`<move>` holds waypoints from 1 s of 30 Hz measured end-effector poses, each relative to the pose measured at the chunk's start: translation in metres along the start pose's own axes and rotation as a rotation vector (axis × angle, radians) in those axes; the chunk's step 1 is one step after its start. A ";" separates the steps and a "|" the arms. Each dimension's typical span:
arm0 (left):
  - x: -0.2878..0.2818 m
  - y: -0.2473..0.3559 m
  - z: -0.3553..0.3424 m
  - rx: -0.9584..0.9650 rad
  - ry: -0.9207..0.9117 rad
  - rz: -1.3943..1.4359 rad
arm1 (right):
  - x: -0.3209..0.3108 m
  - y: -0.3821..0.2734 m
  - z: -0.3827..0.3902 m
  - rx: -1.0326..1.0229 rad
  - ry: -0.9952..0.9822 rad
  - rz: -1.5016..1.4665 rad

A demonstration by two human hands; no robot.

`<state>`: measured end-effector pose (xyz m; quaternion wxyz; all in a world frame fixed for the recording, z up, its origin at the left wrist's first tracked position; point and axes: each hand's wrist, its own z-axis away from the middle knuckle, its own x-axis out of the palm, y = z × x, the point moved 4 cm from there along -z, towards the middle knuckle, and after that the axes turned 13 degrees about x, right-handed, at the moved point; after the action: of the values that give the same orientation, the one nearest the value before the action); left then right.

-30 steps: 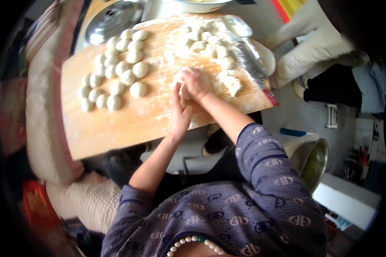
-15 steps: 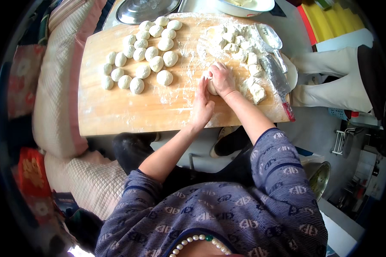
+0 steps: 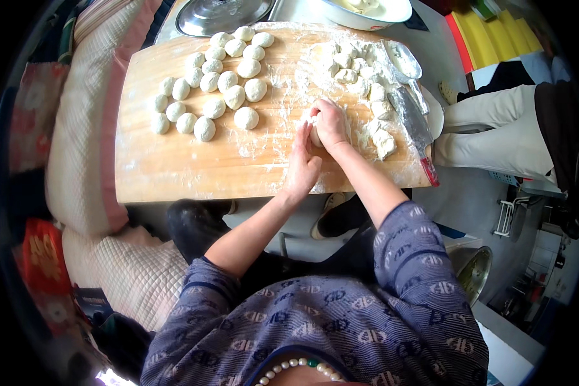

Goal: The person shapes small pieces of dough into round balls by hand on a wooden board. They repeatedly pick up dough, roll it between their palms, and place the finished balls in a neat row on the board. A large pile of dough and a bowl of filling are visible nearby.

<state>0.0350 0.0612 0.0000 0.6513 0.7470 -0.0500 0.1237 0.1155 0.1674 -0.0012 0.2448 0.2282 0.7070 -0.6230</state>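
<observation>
Dough lump [image 3: 315, 137] | between left fingers [image 3: 302, 137] and right hand [image 3: 330, 125] | left: straight, pressed together | right: curled, grip hidden

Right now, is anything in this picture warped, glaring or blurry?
In the head view, the wooden board has bowed edges and the picture's corners go black; also in the head view, the metal lid shows pale reflections, and a white glare burns out at lower left; in that same head view, the left hand and right hand look fairly sharp.
</observation>
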 end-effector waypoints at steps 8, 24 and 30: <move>-0.002 0.001 0.007 0.027 -0.027 0.020 | -0.008 0.002 0.011 -0.265 0.078 0.140; -0.005 -0.006 -0.002 0.048 -0.002 0.055 | 0.003 0.012 -0.002 -0.046 0.100 0.070; -0.002 0.007 0.012 -0.005 -0.047 -0.090 | 0.003 0.005 0.029 -0.179 0.099 0.264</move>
<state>0.0325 0.0483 0.0048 0.6569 0.7494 -0.0319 0.0766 0.1180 0.1388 -0.0100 0.3089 0.3266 0.7347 -0.5080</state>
